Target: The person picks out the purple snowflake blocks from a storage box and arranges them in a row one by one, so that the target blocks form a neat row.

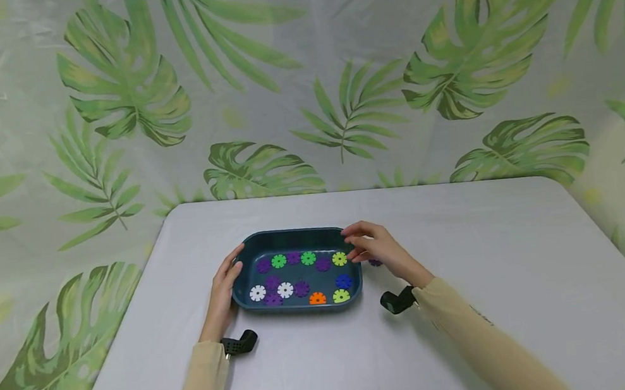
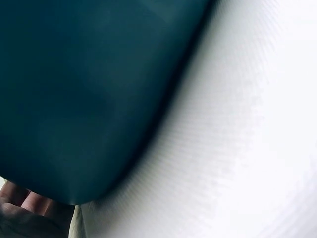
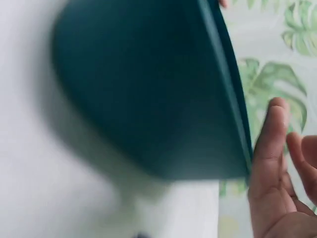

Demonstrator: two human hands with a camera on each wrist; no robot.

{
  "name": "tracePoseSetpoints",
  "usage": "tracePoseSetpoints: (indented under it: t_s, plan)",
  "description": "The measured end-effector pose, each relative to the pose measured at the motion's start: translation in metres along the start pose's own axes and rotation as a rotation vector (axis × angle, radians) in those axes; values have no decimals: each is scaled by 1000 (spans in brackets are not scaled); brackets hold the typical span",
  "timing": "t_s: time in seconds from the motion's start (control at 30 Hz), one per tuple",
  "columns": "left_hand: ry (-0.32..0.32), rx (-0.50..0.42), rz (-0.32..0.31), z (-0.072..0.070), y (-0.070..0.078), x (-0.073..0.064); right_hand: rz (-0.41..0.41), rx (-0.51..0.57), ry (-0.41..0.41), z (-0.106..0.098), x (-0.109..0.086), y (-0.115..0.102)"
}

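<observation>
A dark teal tray [image 1: 289, 241] sits on the white table, holding several notched plastic discs in purple, green, yellow, white, blue and orange. At its left end my left hand [image 1: 221, 293] grips the side, thumb near the rim; the tray wall hides part of the fingers in the left wrist view. Beside the right rim is my right hand [image 1: 382, 250], fingers loosely bent with nothing between them. The right wrist view has one finger [image 3: 272, 134] right along the tray's edge. A purple disc [image 1: 375, 263] lies outside the tray, partly covered by the right hand.
The white tabletop [image 1: 501, 251] extends around the tray on all sides. Behind it hangs a leaf-patterned curtain [image 1: 258, 112]. A black wrist camera [image 1: 240, 342] is on the left wrist and another black camera [image 1: 398, 301] on the right.
</observation>
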State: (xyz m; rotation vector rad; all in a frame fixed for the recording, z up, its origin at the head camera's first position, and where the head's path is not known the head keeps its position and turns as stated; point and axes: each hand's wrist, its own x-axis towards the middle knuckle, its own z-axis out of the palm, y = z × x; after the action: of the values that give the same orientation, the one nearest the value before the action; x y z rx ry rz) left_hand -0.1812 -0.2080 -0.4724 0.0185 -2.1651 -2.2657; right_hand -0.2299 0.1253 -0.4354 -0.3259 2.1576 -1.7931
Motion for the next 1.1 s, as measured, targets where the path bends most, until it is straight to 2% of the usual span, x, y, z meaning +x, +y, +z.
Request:
tracePoseSetpoints:
  t_s: [0.13, 0.3, 0.4, 0.67, 0.87, 1.1]
  plan:
    - [-5, -2, 0, 0, 0, 0, 75, 28, -107, 24, 7, -11]
    - [-6, -4, 6, 0, -1, 0, 191, 49, -160, 46, 13, -16]
    - [-5, 0, 10, 0, -1, 1, 256, 58, -150, 55, 17, -15]
    - [-5, 2, 19, 0, 0, -1, 358, 15, -105, 65, 24, -8]
    - [-9, -22, 19, 0, -1, 0, 382, -52, -97, 70, 24, -6]
    - [-12, -36, 19, 1, -2, 0, 328, -194, -78, 76, 24, 0]
